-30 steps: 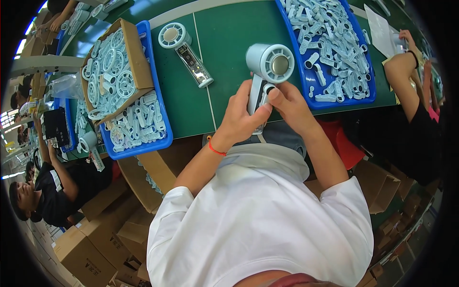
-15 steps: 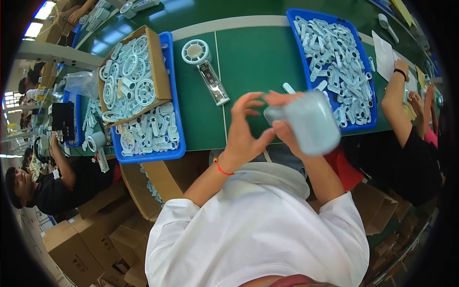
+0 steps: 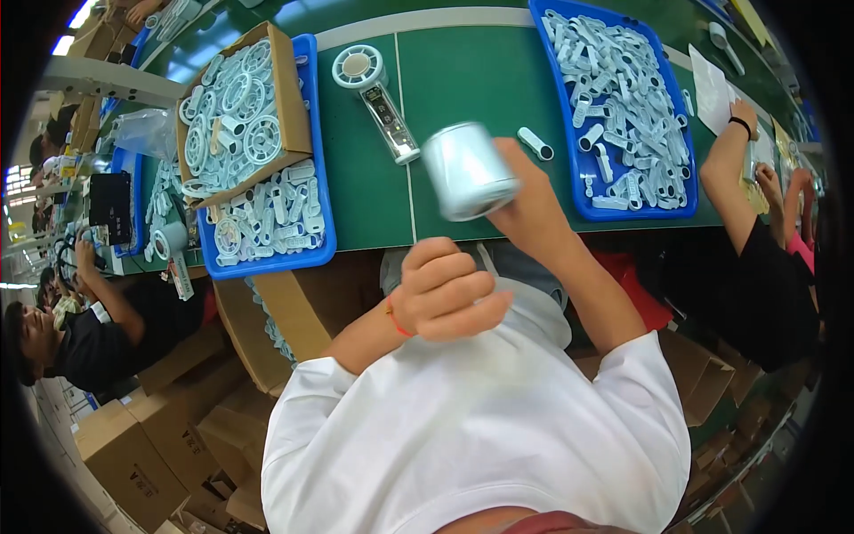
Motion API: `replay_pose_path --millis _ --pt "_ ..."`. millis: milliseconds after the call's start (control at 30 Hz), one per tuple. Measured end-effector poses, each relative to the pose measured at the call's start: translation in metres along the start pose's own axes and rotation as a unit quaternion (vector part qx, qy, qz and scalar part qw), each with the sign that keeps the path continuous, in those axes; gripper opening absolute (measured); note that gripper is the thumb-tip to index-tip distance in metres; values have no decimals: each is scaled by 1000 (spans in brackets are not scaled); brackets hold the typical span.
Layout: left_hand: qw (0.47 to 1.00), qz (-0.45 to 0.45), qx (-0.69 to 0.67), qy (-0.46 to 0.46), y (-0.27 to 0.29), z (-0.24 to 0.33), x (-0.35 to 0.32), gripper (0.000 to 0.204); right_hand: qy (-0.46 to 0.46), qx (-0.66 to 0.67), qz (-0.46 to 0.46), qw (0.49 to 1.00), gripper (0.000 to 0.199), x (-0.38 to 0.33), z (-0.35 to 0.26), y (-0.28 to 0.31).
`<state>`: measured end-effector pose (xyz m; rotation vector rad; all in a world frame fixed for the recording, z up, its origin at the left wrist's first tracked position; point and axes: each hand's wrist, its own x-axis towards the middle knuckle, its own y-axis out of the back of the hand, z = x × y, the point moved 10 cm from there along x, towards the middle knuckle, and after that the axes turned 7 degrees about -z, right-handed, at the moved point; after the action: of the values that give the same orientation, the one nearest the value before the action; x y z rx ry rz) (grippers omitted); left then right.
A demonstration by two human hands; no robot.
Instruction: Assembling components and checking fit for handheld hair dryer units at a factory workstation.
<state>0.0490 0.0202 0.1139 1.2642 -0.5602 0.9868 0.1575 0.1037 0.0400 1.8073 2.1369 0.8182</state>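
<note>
Head view: right fingers point(image 3: 513, 162) clamp one fan point(image 3: 467, 171); left fingers point(image 3: 449, 283) curl together; two trays point(image 3: 302, 261) point(image 3: 636, 214) flank a second fan point(image 3: 359, 68).

The fan point(image 3: 469, 171) in my right fingers point(image 3: 509, 153) is pale blue all over, with a shiny white streak. My shirt point(image 3: 480, 400) is plain white, and the band point(image 3: 397, 319) on my left wrist is bright red. My desk point(image 3: 463, 80) is green with a thin white line point(image 3: 399, 89) running up it. The other fan point(image 3: 358, 67) has a pale blue ring, a greyish-tan middle and a handle point(image 3: 388, 120) that looks dark inside. The left tray point(image 3: 271, 267) and right tray point(image 3: 640, 214) are strong blue, full of pale blue bits. The box point(image 3: 299, 102) is brown. On my right, a seat point(image 3: 636, 289) is red and somebody's sleeve point(image 3: 752, 267) is black.
</note>
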Motion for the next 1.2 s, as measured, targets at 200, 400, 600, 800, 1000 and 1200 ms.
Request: replay_pose_path --millis 200,400,600,800,1000,1200 --pt "941 -257 51 213 -51 -63 -1 58 72 -207 -95 971 56 -27 -14 -6" --pt "904 -305 170 248 -65 -54 -10 50 62 -176 -89 978 60 -41 -3 7" --pt "911 -288 161 246 -70 -56 -14 45 77 -178 -103 976 55 -46 2 9" --pt "921 -287 181 193 -73 -54 -9 41 104 -286 -41 952 58 -49 -8 7" --pt "914 -269 257 161 -79 -49 -13 43 108 -234 -13 966 57 -58 -3 9" --pt "922 -285 186 183 -74 -52 -9 47 73 -172 -34 982 59 -54 2 12"
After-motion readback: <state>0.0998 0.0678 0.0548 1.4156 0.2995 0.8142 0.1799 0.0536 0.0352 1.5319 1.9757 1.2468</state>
